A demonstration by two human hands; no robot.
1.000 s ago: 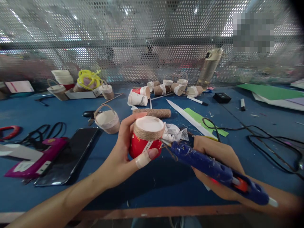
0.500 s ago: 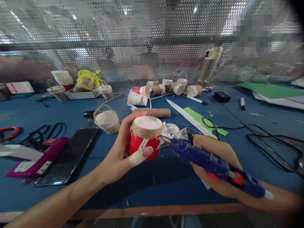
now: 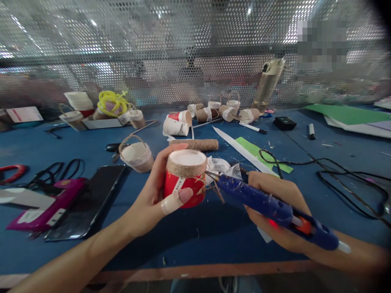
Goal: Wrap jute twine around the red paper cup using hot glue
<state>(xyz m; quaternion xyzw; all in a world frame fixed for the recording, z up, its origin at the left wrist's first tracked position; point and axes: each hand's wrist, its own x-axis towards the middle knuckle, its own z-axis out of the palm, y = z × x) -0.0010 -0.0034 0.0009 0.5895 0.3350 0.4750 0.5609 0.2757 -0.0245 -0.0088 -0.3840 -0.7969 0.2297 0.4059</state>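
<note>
My left hand [image 3: 155, 193] grips a red paper cup [image 3: 195, 197], its thumb, wrapped in a pale bandage, across the front. Brown twine [image 3: 186, 169] is wound around the cup's upper part, below a white top. In my right hand [image 3: 275, 191] is a blue glue gun [image 3: 256, 199] with a red light glowing on it. Its metal nozzle is at the right side of the cup, close to the lower edge of the twine; whether it touches, I cannot tell. A loose twine end hangs beside the nozzle. Behind the cup lies a roll of twine [image 3: 198, 144].
A small twine-handled cup basket [image 3: 137, 156], a phone [image 3: 91, 199] and a purple tool [image 3: 51, 203] lie left. White lace [image 3: 224, 167], green paper [image 3: 244, 146] and a black cable [image 3: 345, 162] lie right. More cups and a bottle [image 3: 269, 83] stand by the mesh panel [image 3: 152, 61].
The cup has shifted slightly left and turned a little in my left hand. More of the loose twine end now shows below the nozzle. The glue gun stays close to the cup.
</note>
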